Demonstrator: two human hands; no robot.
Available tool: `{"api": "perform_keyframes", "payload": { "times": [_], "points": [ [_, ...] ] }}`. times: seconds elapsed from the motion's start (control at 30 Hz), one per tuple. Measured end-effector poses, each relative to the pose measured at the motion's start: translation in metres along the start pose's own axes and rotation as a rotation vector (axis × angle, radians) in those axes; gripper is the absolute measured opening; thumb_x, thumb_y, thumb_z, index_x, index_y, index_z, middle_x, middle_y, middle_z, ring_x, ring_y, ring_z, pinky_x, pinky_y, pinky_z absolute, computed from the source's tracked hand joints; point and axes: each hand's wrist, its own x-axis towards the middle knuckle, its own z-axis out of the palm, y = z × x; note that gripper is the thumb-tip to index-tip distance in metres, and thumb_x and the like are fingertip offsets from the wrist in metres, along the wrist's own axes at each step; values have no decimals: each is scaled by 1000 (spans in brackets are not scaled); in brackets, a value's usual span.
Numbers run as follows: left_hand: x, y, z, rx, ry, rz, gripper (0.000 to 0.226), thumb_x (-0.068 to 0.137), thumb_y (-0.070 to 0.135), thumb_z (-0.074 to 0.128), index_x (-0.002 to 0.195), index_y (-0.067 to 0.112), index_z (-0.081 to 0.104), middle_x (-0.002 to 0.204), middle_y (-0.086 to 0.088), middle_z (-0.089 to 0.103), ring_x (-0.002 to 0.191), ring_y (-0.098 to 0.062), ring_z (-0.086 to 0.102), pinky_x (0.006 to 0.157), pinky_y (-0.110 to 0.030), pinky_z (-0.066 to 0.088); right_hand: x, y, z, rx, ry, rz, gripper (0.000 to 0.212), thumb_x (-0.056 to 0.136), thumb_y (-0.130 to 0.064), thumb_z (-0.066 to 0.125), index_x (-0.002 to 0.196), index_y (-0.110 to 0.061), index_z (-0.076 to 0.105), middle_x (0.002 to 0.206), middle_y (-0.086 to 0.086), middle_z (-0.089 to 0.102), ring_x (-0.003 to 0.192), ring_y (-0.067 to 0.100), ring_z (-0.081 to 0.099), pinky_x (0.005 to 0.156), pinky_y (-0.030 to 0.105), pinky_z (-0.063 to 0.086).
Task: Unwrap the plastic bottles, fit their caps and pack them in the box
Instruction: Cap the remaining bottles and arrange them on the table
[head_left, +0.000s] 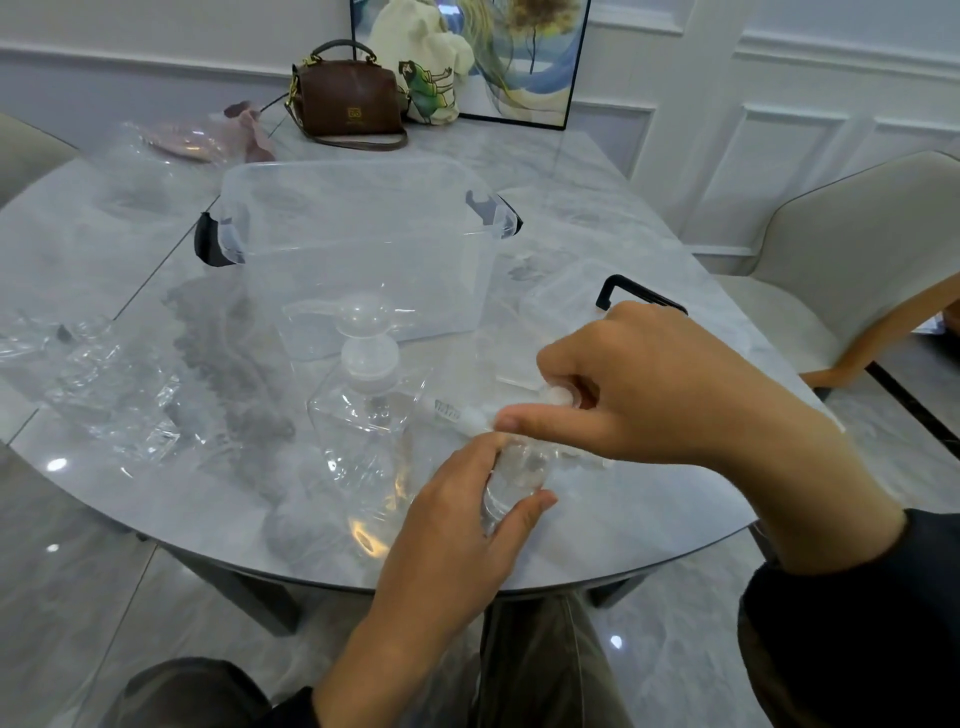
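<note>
A small clear bottle (517, 480) is clamped upright-tilted in the left hand (457, 525) above the table's near edge, while its cap (558, 397) is pinched directly over the neck by the right hand (639, 384).

small bottle (511, 480) mostly hidden by both hands (639, 384)

Left hand (462, 525) grips small clear bottle (511, 483); right hand (644, 384) pinches its cap (558, 397).

A brown handbag (350, 96) stands at the marble tabletop's (597, 530) far edge, beside a cream tote bag (423, 57) and framed picture (524, 57).
</note>
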Motion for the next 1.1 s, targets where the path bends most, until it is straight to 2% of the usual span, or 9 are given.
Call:
{"api": "perform_keyframes", "payload": {
  "times": [0.07, 0.23, 0.33, 0.43, 0.63, 0.7, 0.83, 1.0, 1.1],
  "points": [
    [0, -1, -1, -16, 2, -19, 38, 93, 52, 72, 123, 33, 59, 103, 18, 67, 99, -4, 64, 80, -19, 53, 1, -1, 3, -15, 29, 54, 76, 83, -89, 26, 58, -20, 47, 47, -6, 42, 46, 13, 42, 50, 28, 29],
    [0, -3, 0, -23, 9, -13, 46, 93, 54, 71, 133, 36, 57, 114, 20, 68, 110, -1, 64, 91, -24, 56, -8, 5, -13, 277, -112, -134, 39, 92, -56, 61, 127, -42, 58, 113, -20, 57, 98, 8, 61, 75, 25, 52],
    [0, -2, 1, -10, 9, 3, 40, 93, 50, 74, 127, 32, 60, 109, 19, 67, 105, -2, 64, 87, -19, 52, -8, 8, -9, 248, -97, -169, 21, 94, -51, 60, 99, -31, 66, 81, -17, 58, 76, 8, 59, 64, 28, 50],
    [-1, -1, 1, 10, 30, 11, 41, 92, 48, 75, 126, 30, 61, 107, 19, 67, 102, -2, 64, 85, -15, 50, -4, 6, -2, 95, 76, -15, 64, 90, -78, 41, 58, -22, 41, 46, -8, 31, 44, 16, 36, 48, 32, 36],
    [1, -4, 0, -53, 21, -5, 39, 92, 46, 76, 125, 30, 62, 106, 15, 70, 101, -8, 68, 85, -32, 57, -9, 11, 2, 334, -53, -140, 30, 94, -52, 62, 117, -32, 64, 86, -14, 60, 79, 11, 60, 67, 24, 49],
    [1, -3, 1, -47, 17, 4, 39, 93, 45, 77, 126, 31, 62, 108, 17, 70, 102, -7, 67, 85, -31, 57, -9, 14, 8, 362, -79, -161, 19, 94, -41, 69, 102, -24, 64, 77, -14, 58, 72, 12, 58, 62, 18, 44],
    [1, -4, 2, -39, 37, 3, 38, 93, 45, 76, 127, 37, 60, 107, 20, 69, 101, -5, 68, 83, -30, 59, -5, 13, 19, 275, 78, -40, 56, 88, -68, 61, 63, -21, 44, 46, -10, 36, 48, 16, 44, 49, 18, 29],
    [1, -6, 1, -70, 35, -6, 41, 94, 43, 77, 130, 35, 60, 106, 16, 70, 101, -10, 70, 84, -38, 59, -6, 11, 25, 274, 127, -40, 46, 88, -67, 60, 78, -25, 45, 64, -8, 47, 61, 17, 50, 56, 34, 43],
    [2, -7, 2, -76, 17, 1, 37, 94, 42, 77, 126, 33, 61, 106, 13, 70, 98, -14, 71, 80, -39, 59, -2, 12, 33, 402, 89, -106, 33, 92, -40, 68, 79, -18, 47, 72, -9, 44, 66, 16, 46, 61, 22, 37]
  ]
}}
